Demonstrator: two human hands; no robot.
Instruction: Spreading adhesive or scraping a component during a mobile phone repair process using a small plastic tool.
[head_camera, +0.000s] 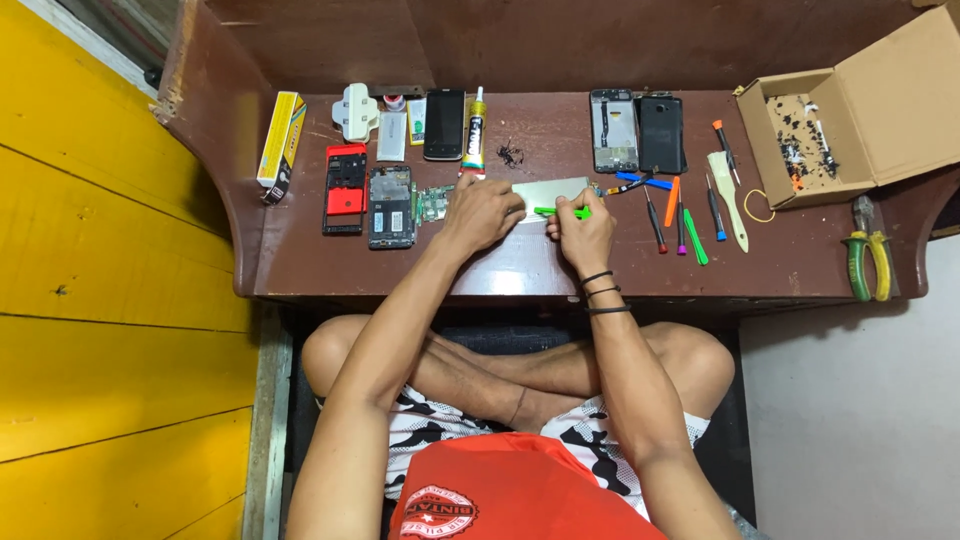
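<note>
Pinning the pale phone panel (548, 192) flat at mid-desk with the left hand (482, 212), right hand (583, 232) gripping the green pry tool (560, 212), best kept shallow along the near edge.

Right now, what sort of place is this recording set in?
Most likely a small phone repair bench. Opened phones and loose phone parts lie on the brown desk, a row of small coloured screwdrivers sits to the right, and the right hand holds a green tool over a pale panel steadied by the left hand.
</note>
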